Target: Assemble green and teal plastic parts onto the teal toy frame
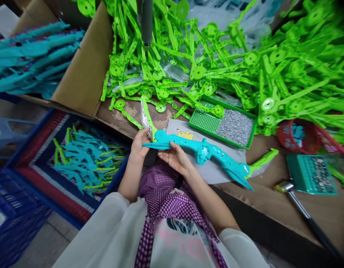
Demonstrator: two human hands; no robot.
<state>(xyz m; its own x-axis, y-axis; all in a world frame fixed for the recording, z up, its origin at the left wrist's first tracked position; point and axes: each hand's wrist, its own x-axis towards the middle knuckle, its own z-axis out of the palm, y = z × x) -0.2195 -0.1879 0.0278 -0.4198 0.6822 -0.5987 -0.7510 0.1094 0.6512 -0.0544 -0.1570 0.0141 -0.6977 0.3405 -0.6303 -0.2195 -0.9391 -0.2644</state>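
A long turquoise plastic toy piece (pixel 185 141), shaped like a bow, lies across the front of the workbench. From each of its ends sticks a green and clear blade-like arm. My left hand (pixel 139 146) grips its left end, with fingers by the base of the left green arm (pixel 147 118). Farther along, my right hand (pixel 176 158) holds the lower edge, thumb against the turquoise plastic and fingers curled below. Under the piece lies a grey cloth (pixel 172 128) with a yellow cartoon figure. The right green arm (pixel 263 160) points away over the bench.
Green plastic parts (pixel 200 70) cover the bench's back. A green tray (pixel 251 130) holds small metal pieces. To the right are a red basket (pixel 283 139), a teal tray (pixel 296 171) and a hammer (pixel 299 204). A blue crate (pixel 21 163) holds turquoise pieces at left, near a cardboard box (pixel 82 70).
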